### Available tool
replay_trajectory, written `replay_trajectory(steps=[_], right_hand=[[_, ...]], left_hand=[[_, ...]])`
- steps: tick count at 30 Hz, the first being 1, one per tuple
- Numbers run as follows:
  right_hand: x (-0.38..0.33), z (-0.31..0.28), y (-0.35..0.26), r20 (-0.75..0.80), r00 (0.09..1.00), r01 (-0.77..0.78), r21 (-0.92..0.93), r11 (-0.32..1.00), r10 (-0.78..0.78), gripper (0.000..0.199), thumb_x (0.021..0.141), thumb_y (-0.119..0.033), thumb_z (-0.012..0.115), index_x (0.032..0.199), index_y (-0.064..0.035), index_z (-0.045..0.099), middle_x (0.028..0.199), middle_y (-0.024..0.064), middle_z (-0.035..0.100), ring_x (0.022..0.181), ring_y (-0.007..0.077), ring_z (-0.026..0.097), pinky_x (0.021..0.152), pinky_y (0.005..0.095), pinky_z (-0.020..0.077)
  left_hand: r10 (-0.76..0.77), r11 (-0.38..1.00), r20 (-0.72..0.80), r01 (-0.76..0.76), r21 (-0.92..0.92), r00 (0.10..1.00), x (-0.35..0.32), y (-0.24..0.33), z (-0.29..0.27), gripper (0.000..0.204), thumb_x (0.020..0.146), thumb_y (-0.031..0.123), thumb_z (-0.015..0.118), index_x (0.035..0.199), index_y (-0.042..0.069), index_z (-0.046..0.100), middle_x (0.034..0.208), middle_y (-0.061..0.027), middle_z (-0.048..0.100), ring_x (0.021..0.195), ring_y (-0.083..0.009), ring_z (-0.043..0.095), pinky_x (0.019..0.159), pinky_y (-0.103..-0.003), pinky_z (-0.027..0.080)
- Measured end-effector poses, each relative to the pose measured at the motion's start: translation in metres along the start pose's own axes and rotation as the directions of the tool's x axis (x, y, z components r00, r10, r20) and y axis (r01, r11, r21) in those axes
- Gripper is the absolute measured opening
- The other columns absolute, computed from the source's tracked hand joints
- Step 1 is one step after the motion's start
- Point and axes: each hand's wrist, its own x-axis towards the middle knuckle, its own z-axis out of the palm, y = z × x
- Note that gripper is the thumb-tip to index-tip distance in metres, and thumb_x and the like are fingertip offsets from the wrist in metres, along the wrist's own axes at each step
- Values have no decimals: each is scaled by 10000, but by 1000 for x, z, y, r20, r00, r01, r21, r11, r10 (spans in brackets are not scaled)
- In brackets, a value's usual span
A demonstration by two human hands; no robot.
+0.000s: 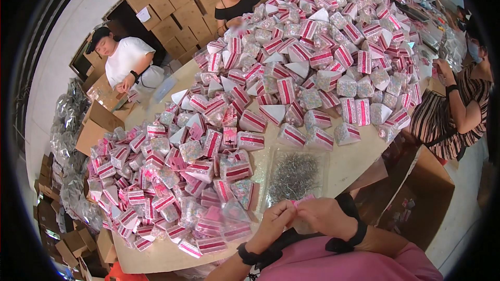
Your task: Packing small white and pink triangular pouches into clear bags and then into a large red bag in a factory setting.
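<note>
My left hand (274,225) and my right hand (327,218) meet at the near edge of the table, fingers closed in a pinch. Between them shows a small pink piece, like a card or tag (303,199), mostly hidden by the fingers. Just beyond my hands lies a clear shallow tray (325,169) holding a heap of thin, silvery metal pieces (293,175), too small to name. To the left and ahead, cake-slice-shaped items (252,122) in white, pink and red are piled up. Several have pink cards with them.
The pale table (351,161) carries a larger heap at the far side. An open cardboard box (432,203) stands at the right. Co-workers sit around: one in white (127,60), one in black (237,5), one in stripes (458,109). Clear plastic bags (73,145) hang at left.
</note>
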Motion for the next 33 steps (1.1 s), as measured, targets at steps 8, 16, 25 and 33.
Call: replay_trajectory(steps=[8, 16, 25, 33], right_hand=[[-28, -25, 24, -4, 881, -454, 280, 846, 474, 79, 824, -75, 597, 850, -5, 624, 703, 120, 605, 599, 195, 592, 582, 282, 469], [-37, -37, 27, 65, 780, -600, 359, 714, 623, 98, 828, -77, 601, 870, 10, 619, 665, 75, 595, 599, 103, 547, 571, 252, 449], [-45, -35, 40, 125, 702, -683, 399, 613, 701, 124, 825, -110, 606, 854, 10, 618, 658, 70, 601, 594, 92, 556, 559, 245, 450], [-67, -48, 54, 129, 639, -725, 433, 536, 759, 129, 835, -106, 592, 883, 12, 612, 659, 19, 588, 524, 62, 509, 454, 222, 407]], left_hand=[[198, 760, -143, -60, 647, 970, 12, 9, -34, 98, 830, 94, 613, 871, 9, 591, 745, -31, 573, 686, -97, 541, 629, -254, 444], [221, 612, -55, -95, 785, 974, 21, 8, -30, 123, 797, 101, 617, 885, 17, 600, 764, -98, 598, 681, -197, 577, 633, -302, 458], [389, 235, 260, -368, 900, 884, 147, 60, 29, 407, 751, 90, 597, 1139, 29, 488, 1106, -187, 536, 1021, -344, 530, 810, -417, 467], [463, -27, 227, -243, 970, 857, 208, 17, 38, 466, 748, 14, 538, 1205, 51, 459, 1123, -170, 495, 979, -351, 533, 741, -442, 501]])
